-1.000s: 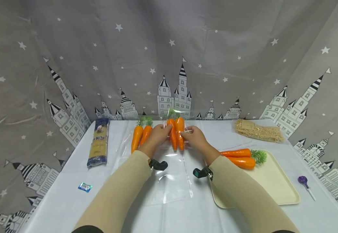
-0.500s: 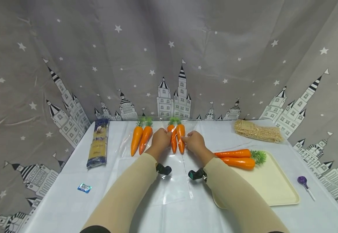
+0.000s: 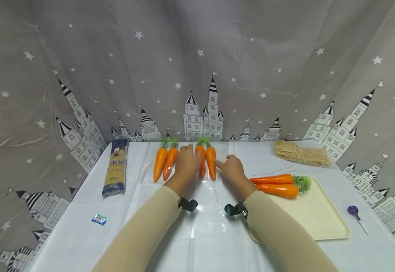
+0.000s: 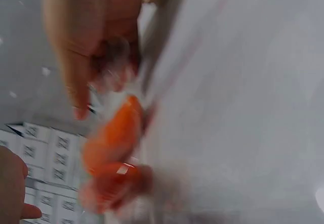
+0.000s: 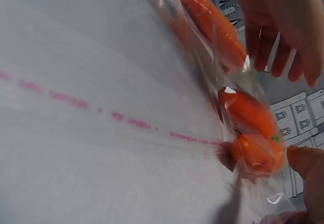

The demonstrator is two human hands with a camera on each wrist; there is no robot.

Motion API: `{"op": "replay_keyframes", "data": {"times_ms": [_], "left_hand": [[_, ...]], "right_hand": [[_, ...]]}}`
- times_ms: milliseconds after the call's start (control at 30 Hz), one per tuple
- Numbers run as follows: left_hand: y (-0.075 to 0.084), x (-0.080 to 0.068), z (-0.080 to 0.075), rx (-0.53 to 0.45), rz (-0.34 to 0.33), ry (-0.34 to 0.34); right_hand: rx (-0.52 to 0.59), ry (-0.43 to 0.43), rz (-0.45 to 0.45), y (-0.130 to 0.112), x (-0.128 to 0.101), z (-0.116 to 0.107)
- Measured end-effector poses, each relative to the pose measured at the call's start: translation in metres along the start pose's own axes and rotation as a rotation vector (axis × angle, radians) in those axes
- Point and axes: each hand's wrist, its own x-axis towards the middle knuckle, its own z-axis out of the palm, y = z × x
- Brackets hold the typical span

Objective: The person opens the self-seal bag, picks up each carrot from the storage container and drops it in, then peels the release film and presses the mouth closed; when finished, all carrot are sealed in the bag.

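A: Left hand (image 3: 188,163) lies over the left side of the bagged carrots (image 3: 206,161) at the far middle of the table (image 3: 64,234); fingers bent down onto the clear bag (image 3: 200,211); whether they pinch the film or only press it, cannot tell; the left wrist view is too blurred.

B: Right hand (image 3: 232,169)?

A: Just right of the same pair; forefinger stretched out with its tip at the right carrot; other fingers loosely curled, holding nothing that shows; in the right wrist view the carrots (image 5: 248,117) sit inside the film and the left hand's fingers (image 5: 281,26) hang just above them.

B: Position of the pair?

A: Flat on the table, greens toward the curtain, tips toward the person; bag runs back between the forearms.

B: Surroundings?

A: Second carrot pair (image 3: 164,161) just left of the left hand; pasta packet (image 3: 115,166) further left; two carrots (image 3: 277,184) on the cream tray (image 3: 323,223) at right; grain packet (image 3: 301,153) beyond; purple lollipop (image 3: 355,212) near the right edge; small blue sachet (image 3: 99,218) at near left.
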Motion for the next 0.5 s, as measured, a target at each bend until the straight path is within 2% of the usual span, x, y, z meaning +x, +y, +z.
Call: {"op": "replay_keyframes", "data": {"times_ms": [100, 200, 367, 500], "left_hand": [[0.004, -0.015, -0.012, 0.025, 0.053, 0.031], [0.004, -0.029, -0.022, 0.07, 0.096, 0.014], [-0.004, -0.053, -0.037, 0.15, 0.108, -0.125], [-0.021, -0.079, -0.046, 0.211, 0.128, -0.213]], "right_hand": [[-0.023, 0.002, -0.033, 0.003, -0.008, -0.006], [-0.049, 0.013, -0.077, 0.005, -0.019, -0.013], [-0.059, -0.013, -0.167, 0.001, -0.048, -0.029], [0.013, -0.046, -0.254, 0.001, -0.081, -0.041]]}}
